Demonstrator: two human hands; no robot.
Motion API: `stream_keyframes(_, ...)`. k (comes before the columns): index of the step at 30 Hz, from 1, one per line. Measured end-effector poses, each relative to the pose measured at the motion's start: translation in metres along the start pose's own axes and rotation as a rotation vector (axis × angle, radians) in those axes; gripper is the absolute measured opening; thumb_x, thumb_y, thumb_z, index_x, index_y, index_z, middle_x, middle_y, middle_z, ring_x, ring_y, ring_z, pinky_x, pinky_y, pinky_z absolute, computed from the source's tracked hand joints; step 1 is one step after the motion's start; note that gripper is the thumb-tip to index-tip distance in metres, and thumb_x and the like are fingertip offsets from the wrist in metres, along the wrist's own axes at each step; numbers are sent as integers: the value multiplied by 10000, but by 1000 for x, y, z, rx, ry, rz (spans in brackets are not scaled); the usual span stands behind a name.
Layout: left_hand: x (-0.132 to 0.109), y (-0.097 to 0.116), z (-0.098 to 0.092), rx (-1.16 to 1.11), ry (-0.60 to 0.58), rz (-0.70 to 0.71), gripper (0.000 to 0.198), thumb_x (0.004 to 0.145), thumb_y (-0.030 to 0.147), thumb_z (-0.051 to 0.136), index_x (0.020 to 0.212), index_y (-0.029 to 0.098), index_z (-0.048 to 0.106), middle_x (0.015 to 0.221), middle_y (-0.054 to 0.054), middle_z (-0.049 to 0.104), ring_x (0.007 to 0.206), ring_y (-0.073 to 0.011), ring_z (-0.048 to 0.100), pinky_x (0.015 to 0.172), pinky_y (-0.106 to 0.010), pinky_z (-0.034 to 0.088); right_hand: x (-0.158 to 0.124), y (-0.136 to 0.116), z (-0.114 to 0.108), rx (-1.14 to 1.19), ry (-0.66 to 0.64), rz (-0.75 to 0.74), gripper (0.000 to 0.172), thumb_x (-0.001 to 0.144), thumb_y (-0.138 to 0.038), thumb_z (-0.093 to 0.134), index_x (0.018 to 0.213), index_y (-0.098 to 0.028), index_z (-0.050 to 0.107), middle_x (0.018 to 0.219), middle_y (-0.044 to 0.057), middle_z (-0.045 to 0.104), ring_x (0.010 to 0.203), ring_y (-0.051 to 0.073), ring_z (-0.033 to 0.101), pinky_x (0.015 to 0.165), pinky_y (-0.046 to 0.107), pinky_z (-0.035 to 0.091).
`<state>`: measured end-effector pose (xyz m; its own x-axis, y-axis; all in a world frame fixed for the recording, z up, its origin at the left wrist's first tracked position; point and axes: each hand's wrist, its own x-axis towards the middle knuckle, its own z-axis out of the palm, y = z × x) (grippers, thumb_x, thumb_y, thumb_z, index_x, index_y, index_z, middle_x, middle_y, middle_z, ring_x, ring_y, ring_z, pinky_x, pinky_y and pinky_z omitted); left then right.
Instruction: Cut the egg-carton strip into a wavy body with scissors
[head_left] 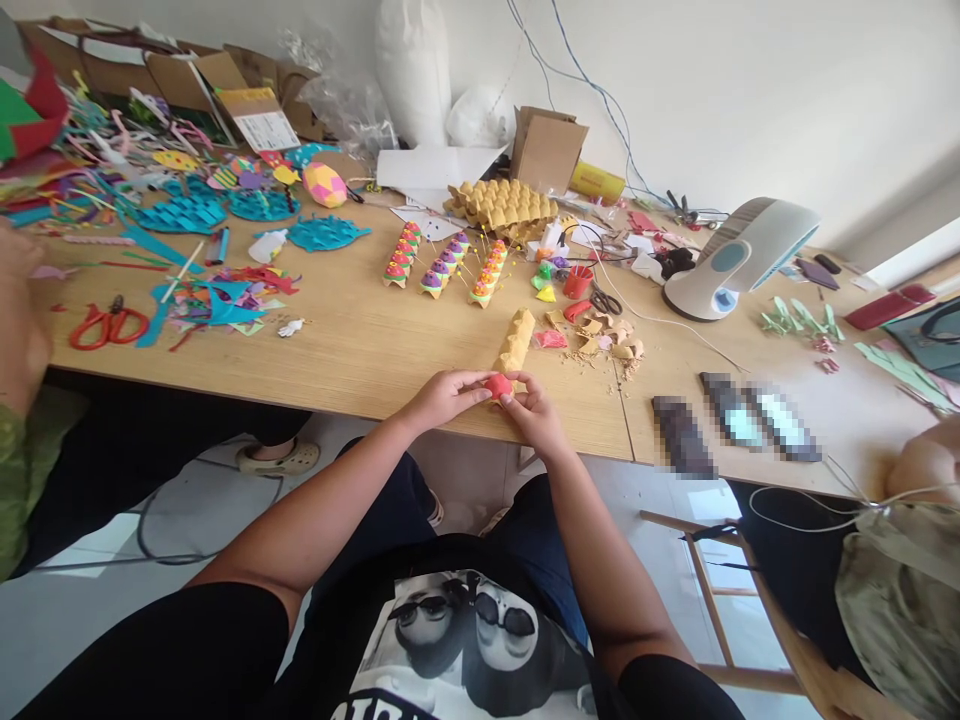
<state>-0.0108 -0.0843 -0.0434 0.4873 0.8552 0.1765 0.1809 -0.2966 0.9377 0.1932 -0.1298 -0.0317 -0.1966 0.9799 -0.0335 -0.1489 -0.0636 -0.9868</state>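
At the table's front edge, my left hand (450, 397) and my right hand (534, 408) pinch a small red lump (498, 387) between their fingertips. It sits at the near end of a plain tan egg-carton strip (517, 340), whose near end is partly hidden by my fingers. Just right of the strip lies a packet of pink-red material (551, 340). Behind it stand three decorated carton strips, one red and green (403, 253), one purple (445, 265) and one orange and purple (489, 272), with yellow-headed pins around them.
Torn carton scraps (611, 335), black-handled scissors (606, 302) and a white fan (739, 260) are on the right, with phones nearer the edge. Orange scissors (109, 324) and blue paper pieces (217, 300) lie left. People's arms show at both sides.
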Motion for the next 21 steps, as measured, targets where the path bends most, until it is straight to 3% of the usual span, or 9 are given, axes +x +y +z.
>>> stream_keyframes(11, 2, 1, -1, -69, -24, -69, 615, 832, 529, 757, 1338, 185, 695, 1184, -89, 779, 1055, -274, 744, 955, -359, 573, -1, -1, 0, 6, -13, 2, 582, 769, -548, 815, 1187, -255, 535, 799, -24, 766, 809, 172, 730, 878, 331, 546)
stream_keyframes(16, 3, 4, -7, -111, -29, -40, 579, 915, 596, 625, 1312, 185, 715, 1319, -110, 719, 1269, -304, 642, 1110, -413, 478, -2, -4, -2, -24, 14, 2, 600, 779, -571, 801, 1211, -253, 534, 805, -8, 771, 836, 195, 742, 882, 341, 532)
stream_keyframes(21, 3, 2, -4, -154, -34, -72, 640, 847, 580, 722, 1346, 181, 688, 1305, -125, 724, 1190, -300, 688, 1044, -401, 531, -1, -3, -3, -25, -2, 6, 589, 781, -557, 801, 1212, -255, 534, 803, -12, 764, 840, 188, 737, 861, 322, 529)
